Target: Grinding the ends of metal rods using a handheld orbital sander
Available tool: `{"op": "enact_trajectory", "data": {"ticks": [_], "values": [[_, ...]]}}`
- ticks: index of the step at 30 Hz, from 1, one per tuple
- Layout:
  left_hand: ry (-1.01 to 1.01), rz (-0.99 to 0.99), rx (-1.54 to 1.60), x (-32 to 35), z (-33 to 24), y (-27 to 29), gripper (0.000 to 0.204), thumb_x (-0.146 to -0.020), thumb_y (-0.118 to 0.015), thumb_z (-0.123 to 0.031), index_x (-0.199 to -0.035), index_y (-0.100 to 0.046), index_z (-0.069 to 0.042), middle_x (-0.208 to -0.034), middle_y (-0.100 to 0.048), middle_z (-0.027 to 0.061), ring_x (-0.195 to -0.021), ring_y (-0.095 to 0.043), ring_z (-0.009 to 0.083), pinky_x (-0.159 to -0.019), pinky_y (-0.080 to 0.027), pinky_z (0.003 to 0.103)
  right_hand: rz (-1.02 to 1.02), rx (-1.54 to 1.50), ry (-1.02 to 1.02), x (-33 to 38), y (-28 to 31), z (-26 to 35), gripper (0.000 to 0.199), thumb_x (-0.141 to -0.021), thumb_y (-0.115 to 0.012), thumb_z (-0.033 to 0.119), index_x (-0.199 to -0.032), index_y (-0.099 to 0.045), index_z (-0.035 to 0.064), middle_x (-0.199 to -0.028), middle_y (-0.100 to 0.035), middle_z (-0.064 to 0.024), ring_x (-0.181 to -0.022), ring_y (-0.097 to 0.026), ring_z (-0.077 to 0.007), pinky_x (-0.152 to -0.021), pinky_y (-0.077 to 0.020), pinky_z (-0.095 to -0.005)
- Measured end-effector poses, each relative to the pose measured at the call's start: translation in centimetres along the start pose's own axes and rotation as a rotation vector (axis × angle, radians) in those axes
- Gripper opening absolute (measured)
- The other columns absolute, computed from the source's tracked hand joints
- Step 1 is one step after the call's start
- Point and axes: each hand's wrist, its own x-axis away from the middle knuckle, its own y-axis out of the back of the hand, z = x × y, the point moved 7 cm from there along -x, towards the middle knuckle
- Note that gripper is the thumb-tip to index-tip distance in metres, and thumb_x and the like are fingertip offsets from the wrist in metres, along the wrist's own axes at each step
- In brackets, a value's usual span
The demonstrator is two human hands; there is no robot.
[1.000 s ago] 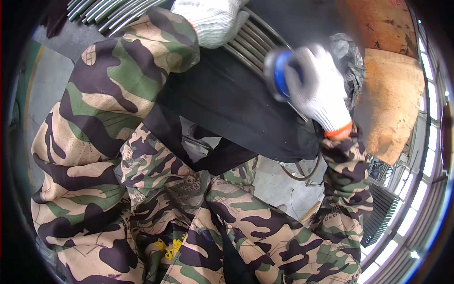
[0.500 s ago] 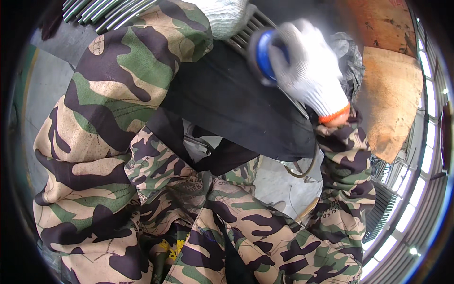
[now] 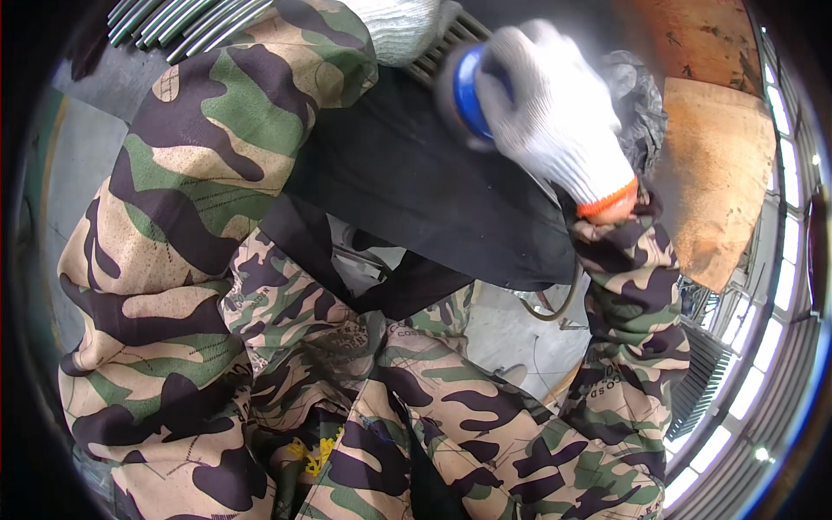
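My right hand (image 3: pixel 555 121), in a white knit glove with an orange cuff, grips a blue, round-ended tool (image 3: pixel 470 91) held against a bundle of grey metal rods (image 3: pixel 442 43) at the top. My left hand (image 3: pixel 394 26), also in a white glove, rests on the same rods at the top edge; only its wrist part shows, so its grip is hidden. Both sleeves are camouflage cloth. A black apron (image 3: pixel 416 191) hangs below my hands.
More grey rods (image 3: pixel 173 22) lie at the upper left. A rusty brown board (image 3: pixel 715 182) stands at the right, with a black crumpled cover (image 3: pixel 637 95) beside it. A dark hose (image 3: pixel 555 303) curls over the grey floor (image 3: pixel 511 338). My camouflage trousers fill the lower view.
My right hand with the blue tool has moved left and up along the rods, closer to my left hand. My left arm has shifted slightly upward.
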Motion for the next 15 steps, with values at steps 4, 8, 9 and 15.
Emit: {"op": "enact_trajectory", "data": {"ticks": [4, 8, 9, 15], "values": [[0.002, 0.015, 0.011, 0.3, -0.1, 0.0, 0.046, -0.101, -0.065, -0.031, -0.131, -0.072, 0.002, -0.142, -0.067, 0.0263, -0.144, -0.055, 0.046, -0.128, -0.034, 0.057, 0.023, -0.03, -0.032, 1.9, 0.0, -1.0, 0.015, -0.09, -0.074, 0.014, -0.104, -0.069, 0.0108, -0.103, -0.067, -0.0137, -0.096, -0.069, -0.0383, -0.082, -0.0585, -0.0477], [0.006, -0.005, -0.015, 1.5, -0.3, 0.4, 0.045, -0.1, -0.065, -0.031, -0.129, -0.072, 0.003, -0.139, -0.069, 0.0261, -0.143, -0.056, 0.0463, -0.128, -0.035, 0.057, 0.081, -0.076, -0.1, 8.0, 0.1, -4.2, 0.011, -0.091, -0.073, 0.008, -0.101, -0.071, 0.0103, -0.103, -0.068, -0.0143, -0.093, -0.07, -0.0376, -0.082, -0.0588, -0.0454], [0.005, -0.012, -0.003, 1.3, -0.5, 0.3, 0.045, -0.1, -0.065, -0.031, -0.129, -0.072, 0.003, -0.139, -0.069, 0.0261, -0.143, -0.056, 0.0463, -0.128, -0.035, 0.057, 0.087, -0.065, -0.105, 8.9, 0.2, -4.9, 0.011, -0.091, -0.073, 0.008, -0.101, -0.071, 0.0103, -0.103, -0.068, -0.0143, -0.093, -0.07, -0.0376, -0.082, -0.0588, -0.0454], [-0.024, -0.021, 0.001, 1.5, -0.7, 1.0, 0.044, -0.1, -0.066, -0.029, -0.129, -0.072, 0.003, -0.139, -0.069, 0.0254, -0.142, -0.056, 0.0468, -0.128, -0.035, 0.057, 0.03, -0.007, -0.107, 5.8, -0.1, -3.3, 0.009, -0.091, -0.073, 0.011, -0.1, -0.07, 0.0114, -0.102, -0.068, -0.0137, -0.094, -0.07, -0.0375, -0.081, -0.0587, -0.0473]]}}
